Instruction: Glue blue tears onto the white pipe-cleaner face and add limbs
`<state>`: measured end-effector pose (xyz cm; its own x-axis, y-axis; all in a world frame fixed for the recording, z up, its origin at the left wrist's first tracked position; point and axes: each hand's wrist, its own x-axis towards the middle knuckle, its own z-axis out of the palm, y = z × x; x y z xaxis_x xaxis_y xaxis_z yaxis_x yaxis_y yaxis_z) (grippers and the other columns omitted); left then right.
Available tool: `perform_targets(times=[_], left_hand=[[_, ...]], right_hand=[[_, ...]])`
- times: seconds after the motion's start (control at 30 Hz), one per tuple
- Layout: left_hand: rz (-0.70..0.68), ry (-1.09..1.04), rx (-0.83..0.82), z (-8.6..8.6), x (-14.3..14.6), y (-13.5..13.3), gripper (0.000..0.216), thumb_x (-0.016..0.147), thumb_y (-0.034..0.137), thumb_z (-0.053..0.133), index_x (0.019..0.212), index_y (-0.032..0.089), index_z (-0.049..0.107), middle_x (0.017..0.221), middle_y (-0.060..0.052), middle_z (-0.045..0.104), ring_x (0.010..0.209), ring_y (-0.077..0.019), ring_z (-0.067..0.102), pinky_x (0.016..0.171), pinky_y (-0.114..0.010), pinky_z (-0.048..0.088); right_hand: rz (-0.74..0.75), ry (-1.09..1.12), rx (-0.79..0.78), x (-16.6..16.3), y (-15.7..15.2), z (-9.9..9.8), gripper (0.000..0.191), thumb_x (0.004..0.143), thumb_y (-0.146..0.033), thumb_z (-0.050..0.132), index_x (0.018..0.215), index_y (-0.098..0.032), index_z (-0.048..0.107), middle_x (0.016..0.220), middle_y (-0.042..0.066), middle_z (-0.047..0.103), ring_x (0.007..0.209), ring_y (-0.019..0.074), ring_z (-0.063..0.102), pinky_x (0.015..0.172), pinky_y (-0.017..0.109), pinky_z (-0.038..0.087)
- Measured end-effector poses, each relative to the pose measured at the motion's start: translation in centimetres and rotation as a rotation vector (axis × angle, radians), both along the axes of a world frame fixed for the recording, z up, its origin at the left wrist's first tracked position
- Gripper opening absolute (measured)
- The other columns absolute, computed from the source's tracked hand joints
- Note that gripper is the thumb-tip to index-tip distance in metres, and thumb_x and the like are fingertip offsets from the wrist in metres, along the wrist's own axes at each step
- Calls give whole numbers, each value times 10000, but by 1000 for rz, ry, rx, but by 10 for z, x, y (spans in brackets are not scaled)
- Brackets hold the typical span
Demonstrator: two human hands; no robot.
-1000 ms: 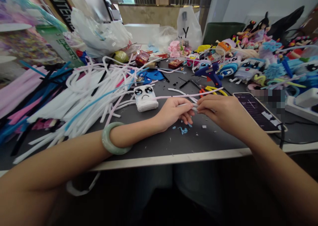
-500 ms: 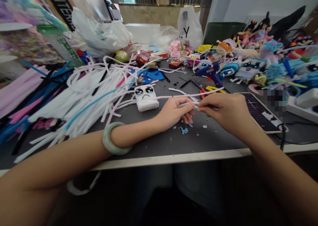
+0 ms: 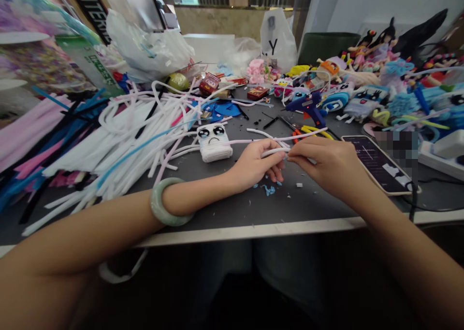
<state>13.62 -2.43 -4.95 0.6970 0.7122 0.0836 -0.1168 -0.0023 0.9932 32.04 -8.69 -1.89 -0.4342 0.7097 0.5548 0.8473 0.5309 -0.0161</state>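
My left hand (image 3: pixel 255 164) pinches a white pipe cleaner (image 3: pixel 272 151) between thumb and fingers. The fingertips of my right hand (image 3: pixel 322 161) are closed on the other end of it, close to the left thumb. Just left of my hands stands a white block-shaped figure (image 3: pixel 213 143) made of pipe cleaners, with big shiny eyes and a frowning mouth. A pale pink pipe cleaner (image 3: pixel 250 140) stretches from beside it past the far side of both hands. Small blue scraps (image 3: pixel 268 190) lie on the table below my left fingers.
A heap of white pipe cleaners (image 3: pixel 119 141) covers the left side. Behind my right hand lie a blue glue gun (image 3: pixel 308 107) and yellow-handled pliers (image 3: pixel 317 131). A phone (image 3: pixel 380 163) rests at the right, with finished plush figures (image 3: pixel 366 103) behind it.
Very little differs. My right hand has shifted slightly, and the white pipe cleaner between the hands shows a little more bend. The figure and the table items stay in place.
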Motion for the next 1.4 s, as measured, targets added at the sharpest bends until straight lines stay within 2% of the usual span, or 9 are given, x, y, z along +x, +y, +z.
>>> perform_targets(times=[0.23,0.37,0.6,0.8,0.97,1.13,1.3,1.4], left_hand=[[-1,12,-10,0,1,-1,131,965,140,543,840,156,505,670,23,632,511,-92,667,477,-169,510],[-6,8,-31,1,1,-2,123,968,148,541,848,152,514,662,20,630,499,-99,662,472,-175,505],[-6,-45,-115,2,1,0,183,1023,257,440,951,134,555,674,-11,640,498,-127,672,462,-189,499],[5,-80,-160,0,1,3,174,962,130,407,1062,138,550,671,-9,653,501,-141,678,471,-203,511],[32,-86,-151,-2,0,2,111,959,118,409,1021,178,480,657,6,656,505,-145,683,466,-200,512],[23,-77,-120,-1,0,0,124,954,81,397,972,183,465,602,51,590,495,-128,668,467,-190,507],[17,-53,-66,-1,1,0,179,956,58,371,859,197,428,528,106,431,432,-90,599,441,-162,453],[13,-37,-26,-1,1,1,188,967,65,365,859,197,441,517,109,414,399,-75,551,430,-154,416]], right_hand=[[40,-111,-41,2,0,2,271,966,-102,488,890,-179,737,966,93,757,856,216,681,723,323,490],[36,-103,-35,2,-1,2,283,938,-76,488,864,-176,742,917,84,759,840,217,685,717,318,485],[-33,-19,-18,1,0,2,255,963,-146,531,812,-197,730,898,77,763,812,204,679,700,304,457],[-35,0,-6,1,2,0,213,944,-141,571,805,-196,724,874,68,766,783,201,682,683,300,447],[-7,14,-14,3,3,0,208,940,-143,573,812,-197,727,866,64,760,786,204,683,681,303,453],[18,11,-13,2,3,0,238,952,-134,545,816,-197,729,879,70,761,798,206,691,697,308,464],[20,4,-35,2,3,1,227,954,-145,538,841,-194,729,915,68,763,828,213,697,705,313,464],[6,3,-44,2,2,1,223,952,-148,541,847,-206,729,929,60,762,833,206,696,705,310,464]])
